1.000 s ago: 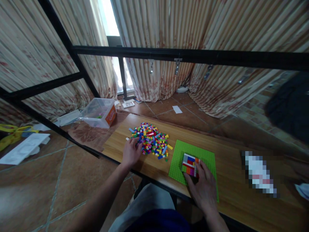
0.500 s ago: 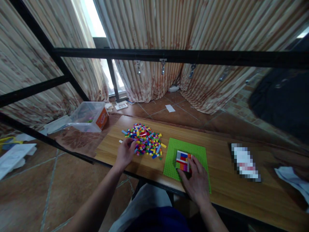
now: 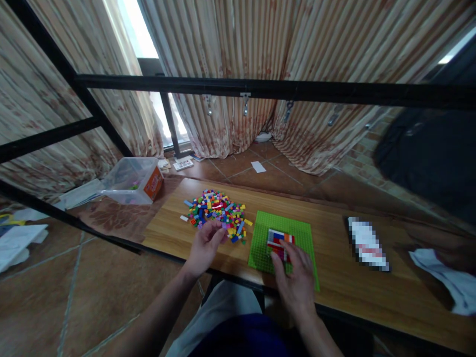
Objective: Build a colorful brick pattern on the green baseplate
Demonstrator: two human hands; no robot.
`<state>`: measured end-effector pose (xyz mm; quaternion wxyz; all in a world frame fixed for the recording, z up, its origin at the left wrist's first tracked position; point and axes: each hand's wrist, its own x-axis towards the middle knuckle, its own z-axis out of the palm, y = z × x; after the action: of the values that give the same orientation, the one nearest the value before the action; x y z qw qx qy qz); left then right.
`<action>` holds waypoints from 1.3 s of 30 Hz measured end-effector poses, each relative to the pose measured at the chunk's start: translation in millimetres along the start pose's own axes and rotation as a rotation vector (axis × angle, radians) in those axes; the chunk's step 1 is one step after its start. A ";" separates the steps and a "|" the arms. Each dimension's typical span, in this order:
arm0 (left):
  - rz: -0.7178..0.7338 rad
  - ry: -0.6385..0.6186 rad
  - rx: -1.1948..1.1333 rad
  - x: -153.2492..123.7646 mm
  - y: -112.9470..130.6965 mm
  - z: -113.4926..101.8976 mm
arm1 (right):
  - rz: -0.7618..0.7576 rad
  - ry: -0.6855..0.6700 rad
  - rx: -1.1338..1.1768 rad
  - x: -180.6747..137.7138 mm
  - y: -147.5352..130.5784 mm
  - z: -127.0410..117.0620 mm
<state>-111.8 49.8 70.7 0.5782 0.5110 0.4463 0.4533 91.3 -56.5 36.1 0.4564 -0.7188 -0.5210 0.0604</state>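
On the green baseplate [image 3: 262,230], the right hand [image 3: 297,276] should lightly steady the brick block [image 3: 275,239]; whether it or the left hand [image 3: 206,246] grips anything is unclear.

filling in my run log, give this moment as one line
left grip: near edge of brick pile, contents unclear | right grip: at brick block | block: on green baseplate

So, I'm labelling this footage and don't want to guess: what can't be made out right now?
Head view: whether the left hand pinches a brick; too small and blurred.
Head view: the near right part of the brick block; the right hand covers it.
Head view: what the pixelated item is; mosaic squares mask it.
Head view: the yellow object's full shape; the left edge cuts it off.
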 end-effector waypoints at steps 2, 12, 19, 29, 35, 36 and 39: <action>0.045 -0.068 0.020 -8.4 -1.5 8.2 | 0.183 -0.119 0.297 3.8 -30.0 5.8; 0.022 -0.168 -0.013 -34.9 -10.7 23.7 | 0.558 -0.219 0.826 10.8 -72.5 47.3; -0.192 -0.095 -0.076 -37.4 -11.3 23.7 | 0.507 -0.291 0.726 -2.8 -60.6 56.5; -0.284 0.013 -0.190 -33.3 -15.7 20.2 | 0.674 -0.250 0.948 -4.6 -60.5 75.2; -0.244 0.061 -0.230 -20.5 -9.4 13.1 | 0.758 -0.312 1.035 12.6 -73.7 89.4; -0.234 0.070 -0.235 -17.8 -7.9 11.8 | 0.750 -0.329 1.035 16.6 -77.2 92.1; -0.209 0.088 -0.281 -11.4 -3.6 7.0 | 0.636 -0.348 1.017 26.9 -86.9 101.6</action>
<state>-106.8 37.1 68.2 0.6678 0.3556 0.4539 0.4707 -14.0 28.9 50.5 0.6096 -0.5113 -0.2541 0.5500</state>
